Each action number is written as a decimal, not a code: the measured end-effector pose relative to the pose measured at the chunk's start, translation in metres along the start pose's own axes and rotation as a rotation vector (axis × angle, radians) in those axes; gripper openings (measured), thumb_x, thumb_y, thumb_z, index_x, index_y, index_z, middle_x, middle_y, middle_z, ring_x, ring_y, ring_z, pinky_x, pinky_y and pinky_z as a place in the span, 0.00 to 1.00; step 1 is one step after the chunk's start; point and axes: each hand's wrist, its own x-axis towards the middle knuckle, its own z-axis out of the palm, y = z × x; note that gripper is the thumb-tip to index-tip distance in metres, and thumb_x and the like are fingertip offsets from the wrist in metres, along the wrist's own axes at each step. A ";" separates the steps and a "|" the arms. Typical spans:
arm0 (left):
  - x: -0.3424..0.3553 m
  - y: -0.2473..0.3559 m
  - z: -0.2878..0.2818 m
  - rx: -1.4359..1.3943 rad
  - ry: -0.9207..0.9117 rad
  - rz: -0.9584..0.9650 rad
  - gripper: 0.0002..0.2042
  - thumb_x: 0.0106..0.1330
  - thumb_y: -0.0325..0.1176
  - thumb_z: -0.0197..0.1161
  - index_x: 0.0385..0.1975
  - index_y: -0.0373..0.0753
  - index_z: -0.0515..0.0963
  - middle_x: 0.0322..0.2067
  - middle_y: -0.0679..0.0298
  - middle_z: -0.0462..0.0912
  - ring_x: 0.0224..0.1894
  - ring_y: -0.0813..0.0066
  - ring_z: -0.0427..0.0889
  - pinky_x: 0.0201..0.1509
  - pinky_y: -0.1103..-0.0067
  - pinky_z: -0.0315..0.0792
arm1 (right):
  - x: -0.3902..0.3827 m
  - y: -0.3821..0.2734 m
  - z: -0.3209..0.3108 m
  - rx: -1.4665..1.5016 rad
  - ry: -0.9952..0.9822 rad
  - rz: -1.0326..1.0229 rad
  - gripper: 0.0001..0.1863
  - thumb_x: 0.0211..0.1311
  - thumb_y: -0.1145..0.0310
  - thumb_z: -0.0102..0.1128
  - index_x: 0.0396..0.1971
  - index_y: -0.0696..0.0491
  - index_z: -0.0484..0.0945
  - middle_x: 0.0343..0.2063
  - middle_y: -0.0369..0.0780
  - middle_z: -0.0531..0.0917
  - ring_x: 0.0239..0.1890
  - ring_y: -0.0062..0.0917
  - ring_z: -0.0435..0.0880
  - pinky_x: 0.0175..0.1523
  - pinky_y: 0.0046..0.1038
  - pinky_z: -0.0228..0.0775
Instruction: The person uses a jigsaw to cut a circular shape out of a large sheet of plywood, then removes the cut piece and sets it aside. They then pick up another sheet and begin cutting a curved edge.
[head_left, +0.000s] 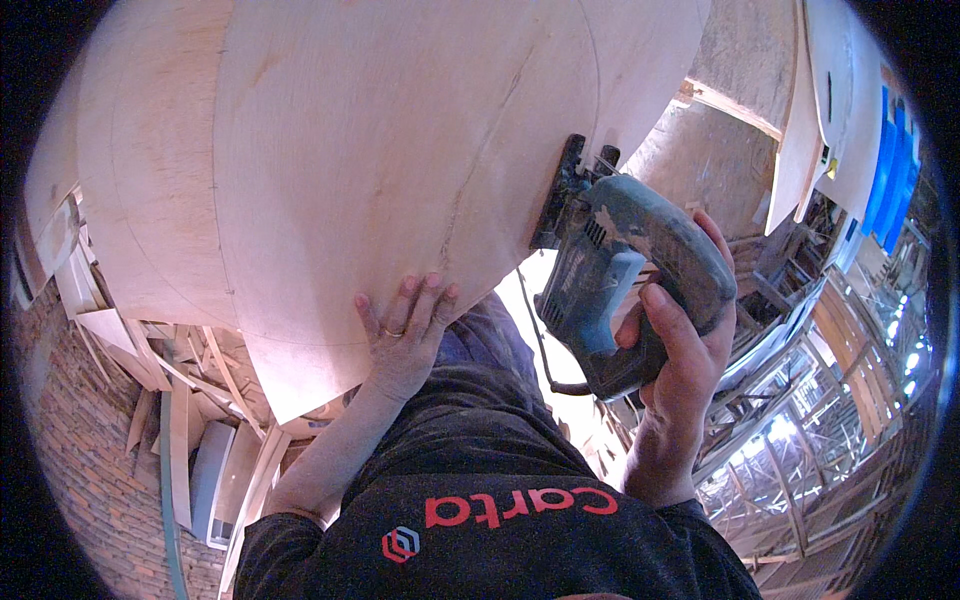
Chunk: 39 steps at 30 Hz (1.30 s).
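Note:
A large pale plywood sheet (pixel 340 150) spreads in front of me, marked with curved pencil lines. My left hand (pixel 408 325) lies flat on its near edge, fingers spread and holding nothing. In my right hand (pixel 690 340) is a blue-grey jigsaw (pixel 640 270), its handle wrapped by my fingers and thumb. The jigsaw's dark base plate (pixel 558 195) rests at the sheet's right edge; its blade is hidden from this view. From the tool's lower end a dark cord (pixel 535 335) loops beside my body.
Wood offcuts (pixel 215 390) lean in a heap at the lower left beside a brick wall (pixel 85 440). Cut panels (pixel 800 120) and blue strips (pixel 893 170) stand at the upper right. Below them are piled timber pieces (pixel 850 350).

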 end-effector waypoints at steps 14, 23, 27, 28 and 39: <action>0.011 0.004 -0.005 0.020 -0.023 -0.038 0.28 0.64 0.35 0.55 0.68 0.52 0.63 0.71 0.60 0.55 0.74 0.64 0.49 0.73 0.48 0.37 | 0.010 0.008 -0.008 0.044 -0.108 -0.006 0.39 0.57 0.77 0.63 0.67 0.57 0.55 0.36 0.43 0.79 0.18 0.20 0.75 0.21 0.20 0.68; -0.016 0.062 0.030 -1.750 -0.313 -0.968 0.19 0.64 0.37 0.66 0.53 0.41 0.74 0.50 0.59 0.78 0.49 0.63 0.78 0.57 0.68 0.72 | 0.017 0.004 -0.012 0.092 -0.252 -0.028 0.42 0.59 0.70 0.65 0.68 0.58 0.50 0.37 0.42 0.80 0.20 0.21 0.76 0.21 0.22 0.69; 0.016 0.065 0.071 -2.651 0.360 -0.979 0.16 0.68 0.34 0.63 0.54 0.42 0.73 0.50 0.62 0.79 0.51 0.69 0.79 0.57 0.73 0.73 | 0.020 0.011 -0.014 0.138 -0.325 -0.043 0.37 0.60 0.67 0.66 0.65 0.58 0.55 0.37 0.41 0.80 0.24 0.20 0.78 0.23 0.22 0.72; 0.029 0.065 0.076 -2.661 0.547 -0.926 0.18 0.68 0.32 0.62 0.56 0.41 0.70 0.51 0.59 0.79 0.52 0.66 0.80 0.60 0.69 0.73 | 0.021 0.010 -0.016 0.134 -0.351 -0.049 0.35 0.60 0.67 0.65 0.63 0.57 0.57 0.36 0.41 0.80 0.25 0.20 0.78 0.23 0.22 0.72; 0.044 0.076 0.063 -2.555 0.829 -0.774 0.12 0.71 0.30 0.57 0.50 0.33 0.71 0.45 0.54 0.82 0.46 0.66 0.84 0.48 0.75 0.83 | 0.016 0.011 -0.028 0.124 -0.383 -0.031 0.22 0.61 0.67 0.64 0.51 0.55 0.65 0.35 0.38 0.79 0.27 0.20 0.79 0.23 0.21 0.72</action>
